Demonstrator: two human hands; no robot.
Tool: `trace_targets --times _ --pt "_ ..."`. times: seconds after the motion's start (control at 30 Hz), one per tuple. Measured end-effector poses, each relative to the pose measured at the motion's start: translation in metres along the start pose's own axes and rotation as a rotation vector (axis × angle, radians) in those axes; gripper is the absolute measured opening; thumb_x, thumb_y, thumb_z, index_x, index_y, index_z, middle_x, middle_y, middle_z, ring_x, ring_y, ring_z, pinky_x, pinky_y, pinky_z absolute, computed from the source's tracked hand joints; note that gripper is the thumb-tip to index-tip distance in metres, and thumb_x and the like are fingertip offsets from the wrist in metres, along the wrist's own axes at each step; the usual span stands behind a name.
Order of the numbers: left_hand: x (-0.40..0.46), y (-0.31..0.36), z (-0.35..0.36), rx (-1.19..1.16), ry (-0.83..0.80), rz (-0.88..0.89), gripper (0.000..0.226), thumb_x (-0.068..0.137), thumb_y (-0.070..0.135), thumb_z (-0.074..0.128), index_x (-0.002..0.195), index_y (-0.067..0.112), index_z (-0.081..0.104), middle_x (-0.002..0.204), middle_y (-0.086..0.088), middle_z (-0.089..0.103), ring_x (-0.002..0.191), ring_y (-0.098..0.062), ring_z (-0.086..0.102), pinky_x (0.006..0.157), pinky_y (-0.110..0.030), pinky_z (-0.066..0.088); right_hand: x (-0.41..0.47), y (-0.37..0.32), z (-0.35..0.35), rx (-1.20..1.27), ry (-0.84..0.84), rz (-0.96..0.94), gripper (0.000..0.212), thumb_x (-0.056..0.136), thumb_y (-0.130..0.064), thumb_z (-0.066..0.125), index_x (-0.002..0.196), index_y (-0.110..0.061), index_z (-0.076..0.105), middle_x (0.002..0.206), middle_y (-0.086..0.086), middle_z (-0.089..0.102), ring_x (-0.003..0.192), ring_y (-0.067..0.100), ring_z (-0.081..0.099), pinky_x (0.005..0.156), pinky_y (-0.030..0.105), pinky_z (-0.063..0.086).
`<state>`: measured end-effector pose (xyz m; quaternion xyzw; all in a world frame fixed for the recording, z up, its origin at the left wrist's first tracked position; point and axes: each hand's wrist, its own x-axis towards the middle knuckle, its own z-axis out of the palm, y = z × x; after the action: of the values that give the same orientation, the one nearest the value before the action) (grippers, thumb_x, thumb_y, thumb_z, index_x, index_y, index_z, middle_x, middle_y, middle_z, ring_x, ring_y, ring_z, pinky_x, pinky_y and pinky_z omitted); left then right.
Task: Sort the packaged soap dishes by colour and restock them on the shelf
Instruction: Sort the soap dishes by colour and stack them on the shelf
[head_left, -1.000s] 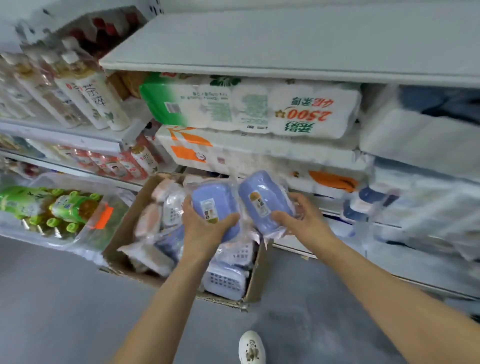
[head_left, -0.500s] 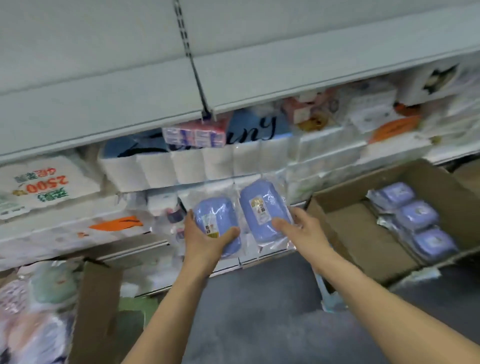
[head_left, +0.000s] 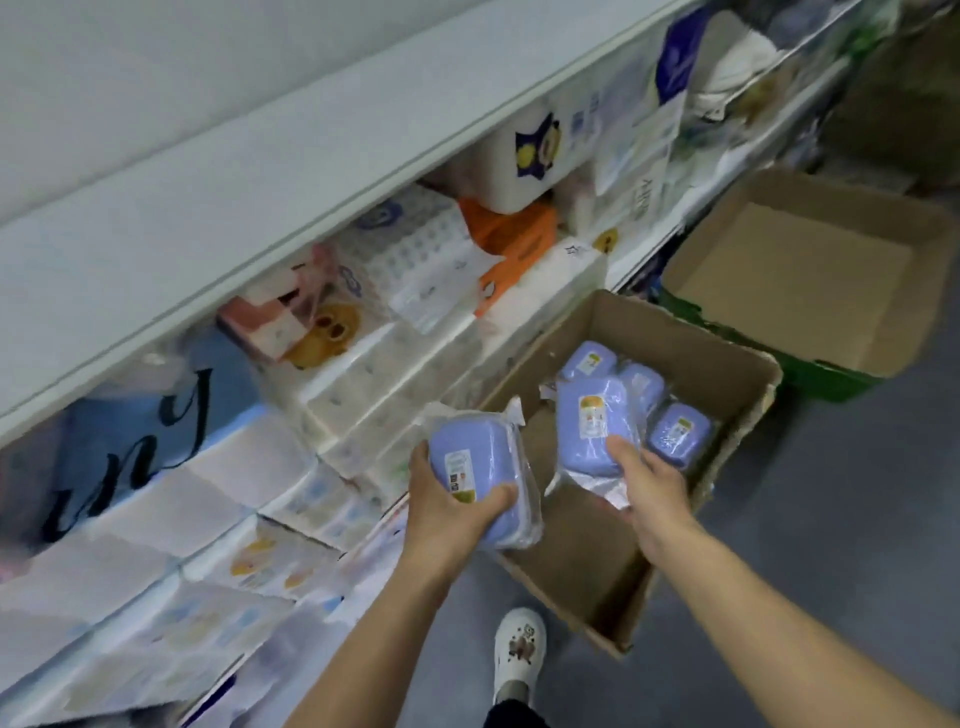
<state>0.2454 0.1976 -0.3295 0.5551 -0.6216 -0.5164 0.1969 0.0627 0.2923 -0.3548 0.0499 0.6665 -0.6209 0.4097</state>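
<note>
Soft even light, blurred and warped edges.

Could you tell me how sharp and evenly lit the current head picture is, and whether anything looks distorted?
Head view: flat, soft light with no hard shadows; the shelf edge runs steeply slanted, in line with the wide lens; tissue packs at the left are smeared by blur; the blue soap dish in the left hand is fairly crisp, though its label stays unreadable.

left hand (head_left: 447, 512) grips blue soap dish (head_left: 480, 480) | right hand (head_left: 652, 491) holds second dish (head_left: 589, 431) over cardboard box (head_left: 727, 358), 3 o'clock of the first
</note>
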Motion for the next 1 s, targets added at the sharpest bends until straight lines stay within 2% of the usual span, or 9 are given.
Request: trace_targets --times 0.1,0.17,0.23,0.3,0.47,0.57,0.63,0.77,1.0 --pt "0.054 0.007 0.043 0.052 -0.113 0.004 0.107 0.065 0.034 0.089 0.149 0.024 0.024 0.135 0.004 0.048 0.119 -0.019 0.055 0.098 -0.029 0.044 0.071 0.008 -0.016 0.154 0.246 0.035 0.051 0.076 -0.047 0.074 0.114 -0.014 0.064 0.110 0.013 0.069 0.094 0.033 0.068 0.081 0.052 0.057" --pt "0.090 0.010 0.071 0.073 -0.198 0.005 0.115 0.058 0.046 0.090 0.149 0.027 0.023 0.138 0.005 0.050 0.120 -0.018 0.056 0.103 -0.034 0.045 0.119 0.016 -0.028 0.210 0.402 0.083 0.071 0.063 -0.055 0.076 0.117 -0.012 0.060 0.114 0.015 0.067 0.095 0.034 0.067 0.072 0.048 0.059" --pt "0.121 0.014 0.098 0.100 -0.264 0.024 0.117 0.055 0.048 0.091 0.148 0.027 0.023 0.138 0.005 0.050 0.120 -0.018 0.057 0.105 -0.042 0.046 0.140 0.003 -0.028 0.258 0.484 0.104 0.053 0.079 -0.041 0.074 0.117 -0.006 0.060 0.112 0.014 0.065 0.094 0.033 0.066 0.058 0.033 0.055" --pt "0.149 0.020 0.125 0.153 -0.337 0.032 0.113 0.062 0.039 0.090 0.149 0.023 0.020 0.139 0.004 0.047 0.120 -0.017 0.055 0.105 -0.042 0.046 0.166 -0.007 -0.032 0.239 0.557 0.109 0.036 0.089 -0.027 0.067 0.115 -0.003 0.060 0.109 0.014 0.064 0.091 0.031 0.064 0.057 0.028 0.050" --pt "0.211 0.027 0.203 0.355 -0.455 0.113 0.115 0.067 0.047 0.084 0.152 0.024 0.010 0.149 -0.001 0.040 0.127 -0.025 0.050 0.104 -0.043 0.045 0.245 0.008 -0.053 0.098 0.687 0.114 0.050 0.079 -0.037 0.067 0.116 -0.006 0.060 0.115 0.018 0.065 0.097 0.039 0.063 0.084 0.051 0.054" --pt "0.228 0.034 0.248 0.492 -0.451 0.251 0.114 0.072 0.048 0.082 0.154 0.021 0.007 0.157 -0.004 0.022 0.139 -0.027 0.036 0.106 -0.040 0.039 0.265 0.014 -0.059 -0.050 0.655 0.218 0.058 0.078 -0.025 0.059 0.135 -0.020 0.049 0.131 0.022 0.052 0.108 0.045 0.056 0.095 0.055 0.049" --pt "0.237 0.032 0.271 0.578 -0.459 0.369 0.108 0.076 0.049 0.079 0.155 0.024 0.010 0.159 -0.006 0.012 0.141 -0.030 0.031 0.102 -0.043 0.041 0.253 0.002 -0.050 -0.243 0.607 0.256 0.069 0.088 -0.015 0.056 0.149 -0.031 0.027 0.145 0.021 0.032 0.118 0.046 0.047 0.103 0.045 0.041" --pt "0.248 0.010 0.289 0.821 -0.643 0.454 0.092 0.086 0.049 0.070 0.156 0.032 0.012 0.164 -0.005 -0.005 0.147 -0.035 0.013 0.109 -0.049 0.034 0.240 0.008 -0.053 -0.751 0.413 0.274 0.080 0.095 -0.028 0.051 0.153 -0.039 -0.003 0.159 0.013 0.000 0.126 0.046 0.042 0.101 0.045 0.037" --pt "0.257 0.000 0.287 0.976 -0.673 0.606 0.091 0.090 0.041 0.068 0.157 0.031 0.006 0.164 -0.006 -0.005 0.149 -0.029 0.010 0.107 -0.047 0.039 0.248 0.010 -0.059 -1.025 0.336 0.345 0.088 0.093 -0.028 0.055 0.154 -0.023 -0.008 0.152 0.018 0.013 0.125 0.042 0.046 0.099 0.044 0.040"
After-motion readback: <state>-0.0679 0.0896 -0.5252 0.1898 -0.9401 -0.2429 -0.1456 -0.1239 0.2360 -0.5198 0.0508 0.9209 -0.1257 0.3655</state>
